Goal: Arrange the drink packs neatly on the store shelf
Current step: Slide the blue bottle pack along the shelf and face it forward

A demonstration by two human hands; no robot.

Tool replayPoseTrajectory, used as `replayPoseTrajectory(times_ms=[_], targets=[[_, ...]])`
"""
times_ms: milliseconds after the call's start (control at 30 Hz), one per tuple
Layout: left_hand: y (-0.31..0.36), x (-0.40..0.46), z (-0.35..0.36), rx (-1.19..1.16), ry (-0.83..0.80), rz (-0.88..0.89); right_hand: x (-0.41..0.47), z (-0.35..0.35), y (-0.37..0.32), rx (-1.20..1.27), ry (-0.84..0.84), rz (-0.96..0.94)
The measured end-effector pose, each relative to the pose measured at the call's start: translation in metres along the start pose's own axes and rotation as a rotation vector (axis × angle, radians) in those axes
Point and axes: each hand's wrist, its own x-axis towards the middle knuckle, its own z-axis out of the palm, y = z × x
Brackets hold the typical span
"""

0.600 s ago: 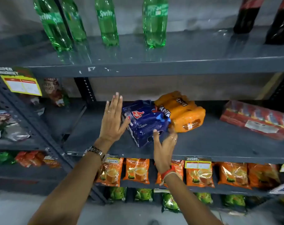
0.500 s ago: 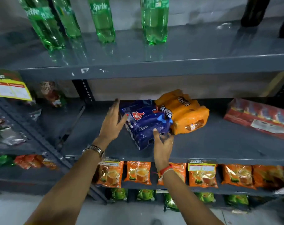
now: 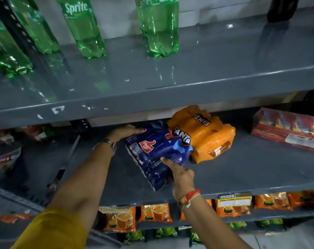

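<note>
Nearest the front edge of the middle shelf (image 3: 242, 178), the right hand (image 3: 182, 175) is cupping the near corner of the blue pack (image 3: 158, 155), thumb pressing on its top face and the other fingers curling underneath, out of sight, so it is gripping loosely rather than clamping. That corner is sitting close to the shelf's front edge, and the pack's long axis is running slantwise from there back and to the left, toward the rear of the shelf, instead of lying square to the edge.

Farther in, the left hand (image 3: 124, 132) is lying flat and open, fingers stretched out together, palm pressing against the pack's far left side without closing round anything. So the pack is lying between the two hands, one at each end of its long axis, with the right hand being the nearer one.

Deeper still, the blue pack's right side is touching and partly overlapping the orange pack (image 3: 206, 133), which is also lying askew, tilted up against it. Well apart toward the shelf's right end, a red pack (image 3: 287, 128) is lying flat.

Squaring the blue pack probably means turning it about its middle, the left hand pushing while the right is steering the near corner.
</note>
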Motion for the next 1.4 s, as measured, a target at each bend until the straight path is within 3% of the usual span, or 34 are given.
replayPoseTrajectory(times_ms=[267,567,800,900,1000,1100,1133,1267,1400], targets=[[-0.025,-0.030,0.007,-0.179,0.139,-0.044,-0.005,0.006,-0.021,-0.077,-0.133,-0.056],[-0.080,-0.098,0.023,-0.521,0.562,0.059,0.013,0.023,-0.025,-0.547,-0.275,-0.482],[-0.131,-0.116,0.060,-0.581,0.745,0.214,-0.002,0.025,-0.005,-0.818,-0.338,-0.724],[-0.143,-0.120,0.074,-0.574,0.798,0.196,0.005,0.016,0.006,-0.822,-0.379,-0.722],[-0.135,-0.126,0.082,-0.582,0.893,0.201,0.000,0.014,0.001,-0.626,-0.448,-0.625],[-0.117,-0.135,0.108,-0.554,1.195,0.161,0.007,0.028,-0.012,-0.382,-0.373,-0.534],[-0.110,-0.139,0.123,-0.485,1.229,0.183,0.010,0.035,-0.018,-0.378,-0.375,-0.509],[-0.070,-0.148,0.178,-0.361,0.805,0.309,0.022,0.062,-0.029,-0.483,-0.492,-0.338],[-0.042,-0.137,0.191,-0.278,0.730,0.220,0.024,0.064,-0.037,-0.486,-0.489,-0.341]])
